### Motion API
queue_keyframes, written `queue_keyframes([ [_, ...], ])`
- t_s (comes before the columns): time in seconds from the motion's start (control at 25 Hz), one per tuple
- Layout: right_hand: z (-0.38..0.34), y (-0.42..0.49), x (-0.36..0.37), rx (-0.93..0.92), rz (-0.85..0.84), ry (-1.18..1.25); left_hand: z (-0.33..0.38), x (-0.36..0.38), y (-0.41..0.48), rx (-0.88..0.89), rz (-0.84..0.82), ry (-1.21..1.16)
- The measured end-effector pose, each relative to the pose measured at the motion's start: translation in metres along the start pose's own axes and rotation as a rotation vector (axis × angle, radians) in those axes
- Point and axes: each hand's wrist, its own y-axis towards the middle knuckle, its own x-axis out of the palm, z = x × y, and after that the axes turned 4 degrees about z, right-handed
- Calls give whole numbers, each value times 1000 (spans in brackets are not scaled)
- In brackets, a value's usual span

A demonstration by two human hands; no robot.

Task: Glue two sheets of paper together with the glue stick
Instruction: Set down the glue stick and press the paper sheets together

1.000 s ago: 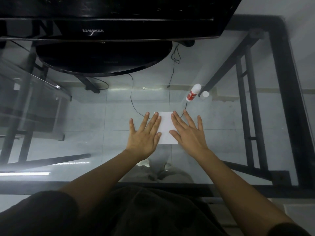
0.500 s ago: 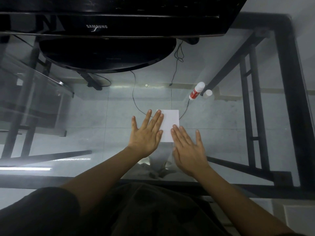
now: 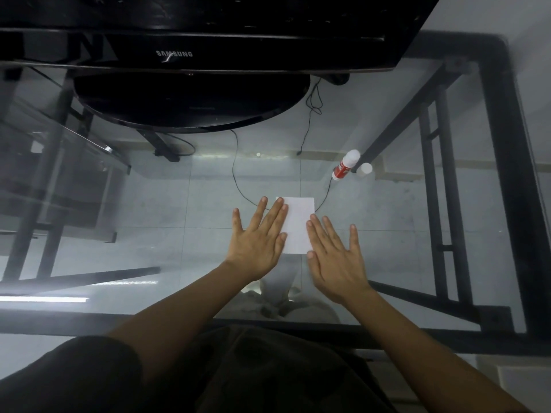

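Lying flat on glass table, small white paper, left hand and right hand spread flat on its edges

The worktop is a sheet of clear glass in a black metal frame, which runs along the right side and the near edge. At the far side stands a black Samsung monitor on a wide oval black foot. Through the glass, a light tiled floor is visible below. Thin black cables hang down behind the foot and lie curved on the floor. Under the glass on the right, black bars of the frame go from far to near. On the left, a lower glass shelf with dark legs is seen, and near it a bright reflection on the glass.
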Motion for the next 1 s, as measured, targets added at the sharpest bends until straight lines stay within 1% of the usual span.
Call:
queue_keyframes([
  [0.16, -15, 24, -6, 22, 37, 31, -1, 1, 0, 6, 9, -6],
  [0.36, 11, 24, -8, 38, 8, -22, -2, 3, -1, 3, 30, -12],
  [0.44, 15, 25, -8, 3, -33, 21, -2, 3, 0, 5, 29, -9],
  [0.56, 26, 29, -9, -73, -89, 151, -3, 2, 1, 17, 15, 1],
  [0.68, 35, 30, -10, -115, -139, 161, -3, -4, 1, 25, -15, -11],
  [0.72, 35, 31, -10, -118, -143, 153, -4, -7, 0, 64, -20, -3],
  [0.84, 33, 31, -10, -123, -143, 154, -10, -12, -4, 365, -50, 120],
  [0.88, 33, 31, -10, -127, -139, 154, -14, -14, 0, 422, -61, 161],
  [0.92, 33, 31, -10, -129, -136, 155, -20, -18, 7, 422, -66, 180],
  [1.0, 34, 31, -11, -130, -144, 146, -29, -28, 27, 295, -64, 178],
])
